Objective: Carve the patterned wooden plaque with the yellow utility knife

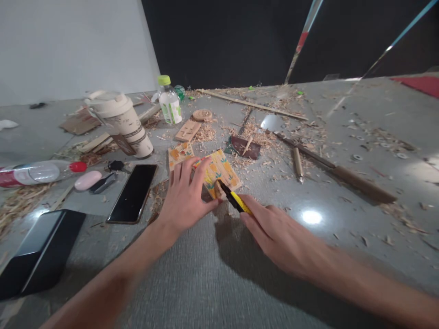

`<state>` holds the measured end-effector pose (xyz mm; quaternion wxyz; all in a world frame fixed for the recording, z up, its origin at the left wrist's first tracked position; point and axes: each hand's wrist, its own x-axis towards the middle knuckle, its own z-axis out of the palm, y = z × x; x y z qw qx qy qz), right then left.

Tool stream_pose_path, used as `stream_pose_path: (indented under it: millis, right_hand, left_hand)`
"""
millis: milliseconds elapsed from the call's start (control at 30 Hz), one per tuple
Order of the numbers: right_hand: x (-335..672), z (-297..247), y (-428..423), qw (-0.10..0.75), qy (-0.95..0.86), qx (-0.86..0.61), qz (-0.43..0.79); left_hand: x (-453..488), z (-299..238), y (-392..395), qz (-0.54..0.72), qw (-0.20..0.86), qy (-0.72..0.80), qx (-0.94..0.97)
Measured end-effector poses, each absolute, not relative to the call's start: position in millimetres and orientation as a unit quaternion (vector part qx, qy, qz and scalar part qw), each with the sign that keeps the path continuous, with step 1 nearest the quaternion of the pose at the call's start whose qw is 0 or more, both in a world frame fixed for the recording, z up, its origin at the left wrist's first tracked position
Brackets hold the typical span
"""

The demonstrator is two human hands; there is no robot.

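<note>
A thin wooden board (224, 167) painted with yellow and orange fruit and green leaves lies in front of me. My left hand (187, 194) steadies it, the thumb at its near edge and the fingers arched over its left side. A second painted piece (179, 151) sits partly behind those fingers. In my right hand (270, 224) is a yellow and black utility knife (236, 199), tilted so that its tip meets the board's near edge. A small brown area of wood shows just under the tip; I cannot tell whether it is a separate piece.
Left are a phone (133, 193), a tumbler (120, 121), a red-capped bottle (37, 172) and a black case (41, 251). A green-capped bottle (169, 103) stands behind. Rightward lie a dark sheath (245, 147), a wooden-handled tool (297, 164) and a long brown-handled tool (360, 183) among shavings.
</note>
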<state>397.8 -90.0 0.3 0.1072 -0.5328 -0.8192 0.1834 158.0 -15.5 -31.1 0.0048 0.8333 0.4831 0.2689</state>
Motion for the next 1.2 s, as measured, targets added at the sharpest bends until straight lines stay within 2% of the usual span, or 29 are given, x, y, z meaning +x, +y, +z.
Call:
stream_pose_path:
  millis: [300, 467, 600, 1200]
  right_hand:
    - [398.5, -8.1, -98.0, 0.117, -0.848, -0.498, 0.141]
    - [406.7, -3.9, -87.7, 0.044, -0.848, -0.511, 0.134]
    - [422.1, 3.5, -71.8, -0.007, -0.865, -0.495, 0.079]
    - [434.5, 13.9, -74.1, -0.002, -0.879, -0.473, 0.056]
  left_hand:
    - [158.6, -33.1, -15.3, 0.278, 0.024, 0.491, 0.825]
    - [157.0, -32.0, -13.8, 0.270, 0.030, 0.492, 0.827]
    - [154.8, -30.1, -11.3, 0.255, 0.042, 0.490, 0.833]
    - [153.6, -29.3, -8.9, 0.261, 0.061, 0.488, 0.831]
